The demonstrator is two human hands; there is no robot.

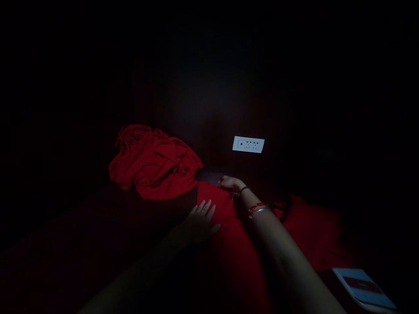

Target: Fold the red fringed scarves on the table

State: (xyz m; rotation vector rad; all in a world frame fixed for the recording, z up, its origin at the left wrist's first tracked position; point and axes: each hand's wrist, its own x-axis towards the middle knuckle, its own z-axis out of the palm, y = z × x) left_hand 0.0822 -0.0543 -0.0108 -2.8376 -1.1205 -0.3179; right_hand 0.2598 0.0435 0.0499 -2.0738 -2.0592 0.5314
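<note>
A long red cloth [225, 235] runs from the near side up to the middle, laid out fairly smooth. My left hand [201, 220] lies on its left edge with the fingers spread, a ring on one finger. At the far end of the cloth, my right hand [230, 183] has its fingers curled at the corner, pinching the cloth as far as the dim light shows. Bracelets circle the right wrist. Left of the cloth sits a crumpled red scarf [163, 165] with fringes at its far end.
A white wall socket panel [248, 144] is on the dark upright surface behind. More red fabric [314, 231] lies at the right. A phone-like flat object [363, 288] with a lit face rests at the lower right. Deep shadow hides the surroundings.
</note>
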